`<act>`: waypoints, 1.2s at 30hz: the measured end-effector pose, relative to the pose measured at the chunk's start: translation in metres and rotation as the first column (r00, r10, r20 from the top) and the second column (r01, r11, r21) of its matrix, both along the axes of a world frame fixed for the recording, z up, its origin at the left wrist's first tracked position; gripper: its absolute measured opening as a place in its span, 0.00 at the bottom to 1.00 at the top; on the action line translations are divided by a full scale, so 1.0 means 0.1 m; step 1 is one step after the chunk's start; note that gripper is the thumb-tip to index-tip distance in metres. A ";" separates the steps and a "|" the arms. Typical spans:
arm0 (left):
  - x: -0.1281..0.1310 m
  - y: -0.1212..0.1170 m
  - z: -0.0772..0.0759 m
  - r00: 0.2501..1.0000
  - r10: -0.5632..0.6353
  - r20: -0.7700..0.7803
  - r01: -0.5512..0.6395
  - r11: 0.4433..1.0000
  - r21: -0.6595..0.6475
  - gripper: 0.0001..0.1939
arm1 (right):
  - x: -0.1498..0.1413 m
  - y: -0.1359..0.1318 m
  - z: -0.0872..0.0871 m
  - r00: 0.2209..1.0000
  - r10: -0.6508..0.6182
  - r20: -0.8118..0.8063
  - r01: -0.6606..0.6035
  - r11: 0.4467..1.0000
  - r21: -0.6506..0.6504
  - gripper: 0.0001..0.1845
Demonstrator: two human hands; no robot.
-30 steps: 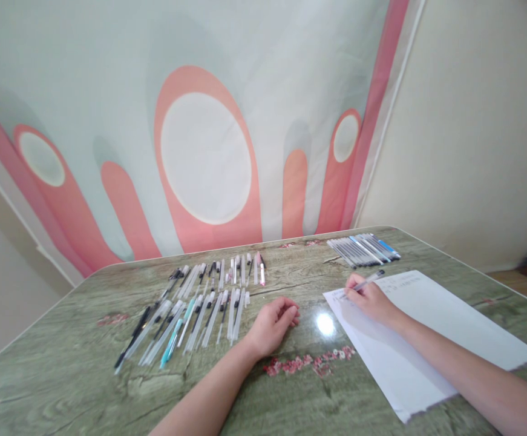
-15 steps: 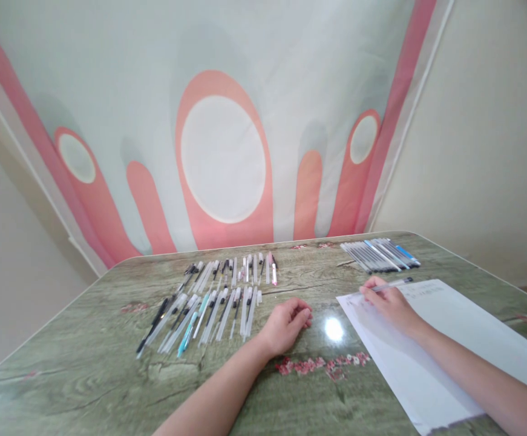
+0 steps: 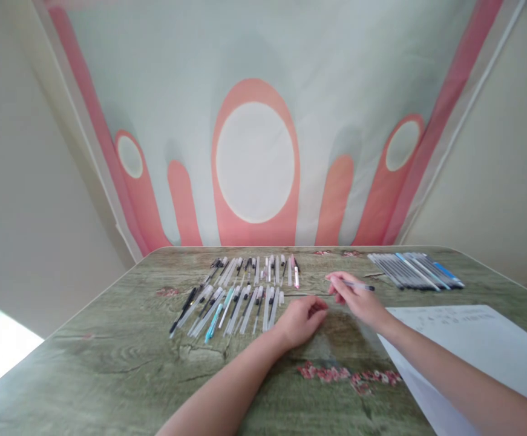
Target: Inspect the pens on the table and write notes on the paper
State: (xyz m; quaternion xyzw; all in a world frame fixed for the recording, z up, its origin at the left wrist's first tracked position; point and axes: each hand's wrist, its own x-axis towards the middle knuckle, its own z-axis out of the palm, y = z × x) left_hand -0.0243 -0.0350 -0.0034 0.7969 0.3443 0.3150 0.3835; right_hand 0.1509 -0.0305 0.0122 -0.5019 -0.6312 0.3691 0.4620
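My right hand (image 3: pixel 357 300) is closed around a slim pen (image 3: pixel 359 286) with a clear barrel and a dark end, held above the table left of the paper. The white sheet of paper (image 3: pixel 454 339) has small marks along its top and lies partly under my right forearm. My left hand (image 3: pixel 303 321) rests on the table with its fingers curled in; whatever may be inside is hidden. Nearest to it is the front row of pen parts (image 3: pixel 245 312), clear barrels, caps and dark pieces, with a turquoise pen (image 3: pixel 213 323) among them.
A second row of pens and caps (image 3: pixel 256 270) lies behind the front one, ending in a pink and white pen (image 3: pixel 296 275). At the back right, several pens (image 3: pixel 408 270) lie side by side. The wood-patterned table (image 3: pixel 122 357) meets a printed backdrop (image 3: pixel 254 236).
My right hand has moved left with the pen, off the paper to above the bare table near my left hand. My left hand stays resting. The view has shifted left.
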 end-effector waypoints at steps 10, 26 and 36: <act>-0.37 0.34 0.10 0.927 0.272 -0.257 -0.183 0.929 0.323 0.12 | -0.31 0.16 -0.39 0.970 -0.066 -0.232 0.060 0.998 -0.032 0.22; -0.21 0.20 0.12 0.721 0.337 -0.605 0.084 0.824 0.560 0.07 | -0.27 0.16 -0.39 0.957 -0.057 -0.286 0.044 0.998 -0.052 0.22; -0.21 0.23 0.03 0.807 0.385 -0.447 -0.122 0.850 0.513 0.09 | -0.26 0.17 -0.42 0.940 -0.058 -0.336 0.037 0.997 -0.069 0.21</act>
